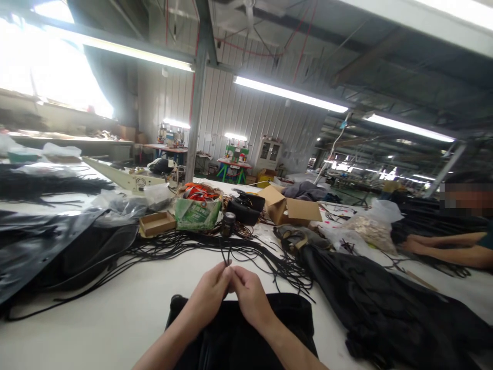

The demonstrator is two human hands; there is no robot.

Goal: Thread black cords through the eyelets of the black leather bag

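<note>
My left hand (210,294) and my right hand (249,293) meet fingertip to fingertip over a piece of black fabric (239,334) lying on the white table (127,308) just in front of me. Both hands are closed in a pinch on a thin black cord (226,254) that sticks up from between the fingers. A spread of several loose black cords (200,246) lies on the table just beyond my hands.
A green box of orange straps (198,205), a small cardboard tray (157,223), an open carton (290,208) and a dark jar (228,223) stand further back. Black fabric piles (385,303) lie right, black sheets (46,246) left. Another person's arms (447,249) rest at far right.
</note>
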